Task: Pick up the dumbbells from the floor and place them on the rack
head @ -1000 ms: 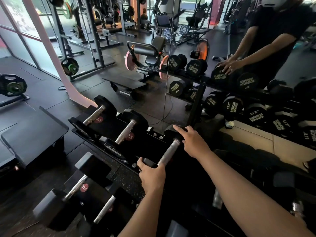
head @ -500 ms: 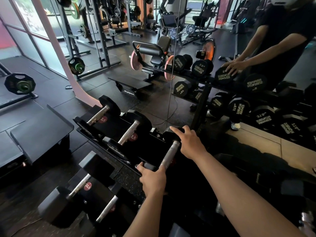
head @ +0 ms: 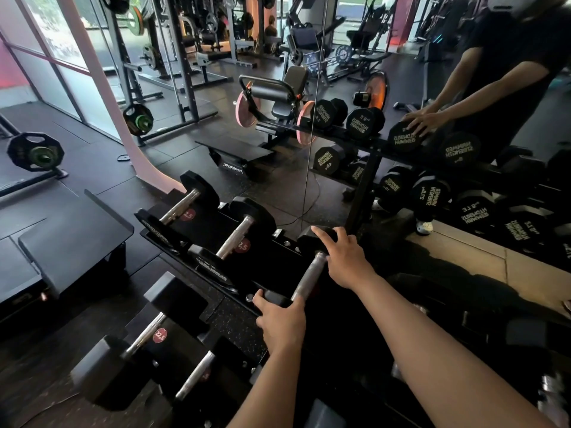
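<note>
rack [head: 173, 242], both hands on dumbbell [head: 309, 278]

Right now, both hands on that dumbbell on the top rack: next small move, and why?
Probably let go with both hands. The dumbbell already appears to lie in the top rack beside two others, left hand on its near head, right hand on its far head.

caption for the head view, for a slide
Both hands seat a dumbbell on the top tier of the rack: left hand on its near head, right hand on its far head.
</note>
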